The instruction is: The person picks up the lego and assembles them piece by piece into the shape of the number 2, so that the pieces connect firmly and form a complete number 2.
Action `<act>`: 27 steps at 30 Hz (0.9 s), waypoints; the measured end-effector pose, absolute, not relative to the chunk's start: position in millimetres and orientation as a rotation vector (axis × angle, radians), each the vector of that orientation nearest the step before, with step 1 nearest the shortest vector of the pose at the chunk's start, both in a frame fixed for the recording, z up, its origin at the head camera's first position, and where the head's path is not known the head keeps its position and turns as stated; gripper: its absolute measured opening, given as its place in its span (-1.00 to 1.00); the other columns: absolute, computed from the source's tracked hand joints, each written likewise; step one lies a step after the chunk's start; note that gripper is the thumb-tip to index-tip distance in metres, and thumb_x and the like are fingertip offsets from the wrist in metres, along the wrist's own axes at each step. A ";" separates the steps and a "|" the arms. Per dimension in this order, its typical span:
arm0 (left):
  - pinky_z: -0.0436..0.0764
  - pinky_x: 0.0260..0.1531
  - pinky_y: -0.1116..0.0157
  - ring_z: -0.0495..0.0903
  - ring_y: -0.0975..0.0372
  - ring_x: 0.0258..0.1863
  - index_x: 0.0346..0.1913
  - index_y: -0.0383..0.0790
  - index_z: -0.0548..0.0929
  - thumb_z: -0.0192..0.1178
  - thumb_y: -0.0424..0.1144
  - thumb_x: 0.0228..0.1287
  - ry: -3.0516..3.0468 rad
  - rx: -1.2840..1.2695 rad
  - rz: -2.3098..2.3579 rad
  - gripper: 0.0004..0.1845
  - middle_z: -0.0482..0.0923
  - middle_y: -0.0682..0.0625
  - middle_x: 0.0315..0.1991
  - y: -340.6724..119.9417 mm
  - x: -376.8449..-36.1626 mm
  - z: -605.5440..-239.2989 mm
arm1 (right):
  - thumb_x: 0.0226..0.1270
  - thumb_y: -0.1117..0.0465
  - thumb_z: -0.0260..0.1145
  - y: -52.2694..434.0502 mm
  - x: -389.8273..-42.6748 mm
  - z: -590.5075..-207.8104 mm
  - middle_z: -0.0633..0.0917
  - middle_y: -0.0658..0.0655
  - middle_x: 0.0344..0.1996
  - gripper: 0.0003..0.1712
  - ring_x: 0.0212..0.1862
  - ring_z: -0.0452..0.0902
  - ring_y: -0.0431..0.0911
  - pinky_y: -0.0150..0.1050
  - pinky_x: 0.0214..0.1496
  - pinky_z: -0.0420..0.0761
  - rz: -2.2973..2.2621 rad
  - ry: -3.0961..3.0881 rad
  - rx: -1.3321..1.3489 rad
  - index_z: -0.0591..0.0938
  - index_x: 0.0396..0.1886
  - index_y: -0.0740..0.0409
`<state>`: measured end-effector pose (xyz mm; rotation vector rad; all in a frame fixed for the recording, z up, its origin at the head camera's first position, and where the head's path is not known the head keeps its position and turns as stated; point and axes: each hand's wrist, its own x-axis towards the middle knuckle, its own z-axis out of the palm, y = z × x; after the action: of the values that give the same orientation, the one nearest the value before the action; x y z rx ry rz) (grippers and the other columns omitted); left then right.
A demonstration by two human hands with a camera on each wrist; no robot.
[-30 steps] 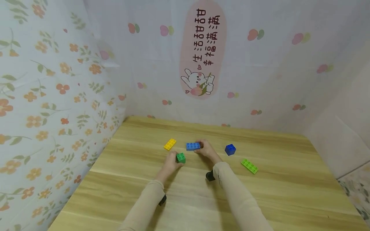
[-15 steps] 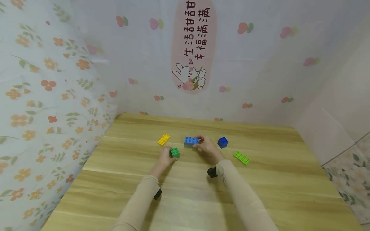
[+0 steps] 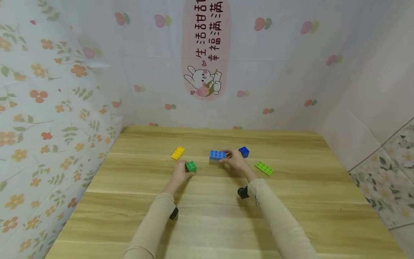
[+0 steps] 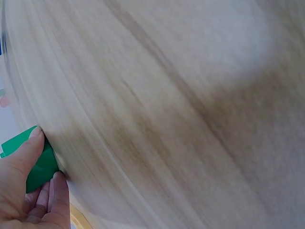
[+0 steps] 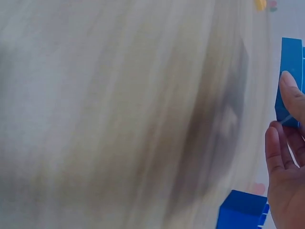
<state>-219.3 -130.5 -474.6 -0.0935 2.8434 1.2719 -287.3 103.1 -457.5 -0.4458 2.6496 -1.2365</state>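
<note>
Left hand (image 3: 179, 174) pinches the green brick (image 3: 191, 166); right hand (image 3: 237, 162) grips the blue brick's (image 3: 217, 154) end; its end-only hold could let it twist and slip onto the bench (image 3: 207, 216)

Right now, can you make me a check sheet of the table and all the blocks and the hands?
Surface: wooden table, bare wood in front.
Job's things: small green block gripped by the left hand; long light-blue block gripped by the right hand.
Clutter: yellow block, dark-blue cube, flat green block, all lying apart.
Grippers: both hands grip a block.
Cables: nothing seen.
Surroundings: flowered cloth on the left, cloth with a rabbit picture behind.
</note>
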 end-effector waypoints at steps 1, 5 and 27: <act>0.53 0.03 0.10 0.51 -0.04 -0.04 -0.05 -0.55 0.46 0.35 -0.46 -0.06 2.843 -0.098 1.273 -0.53 0.51 -0.32 -0.08 -131.0 -219.6 -474.1 | 0.14 0.22 0.34 103.4 -287.3 -458.7 0.53 0.27 0.08 -0.47 0.04 0.47 0.10 -0.04 0.04 0.53 -1.232 2.646 -0.443 0.49 0.13 0.22; 0.53 0.02 0.11 0.52 -0.03 -0.05 -0.05 -0.54 0.46 0.35 -0.45 -0.06 2.841 -0.095 1.271 -0.54 0.51 -0.32 -0.08 -132.2 -220.7 -474.9 | 0.14 0.21 0.34 104.0 -286.5 -467.2 0.52 0.28 0.08 -0.46 0.04 0.46 0.11 -0.05 0.03 0.53 -1.213 2.625 -0.428 0.48 0.13 0.24; 0.54 0.02 0.13 0.51 0.02 -0.02 0.03 -0.47 0.45 0.32 -0.40 0.02 2.828 -0.118 1.262 -0.52 0.50 -0.26 -0.03 -126.7 -222.1 -469.2 | -0.03 0.34 0.43 103.5 -285.6 -490.6 0.61 0.29 -0.10 -0.54 -0.09 0.52 0.03 -0.14 -0.05 0.57 -1.285 2.680 -0.418 0.60 -0.05 0.32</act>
<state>-222.1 -126.7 -469.2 -0.1179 2.8281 1.2622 -285.6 103.5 -490.6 -0.4176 2.6798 -1.2851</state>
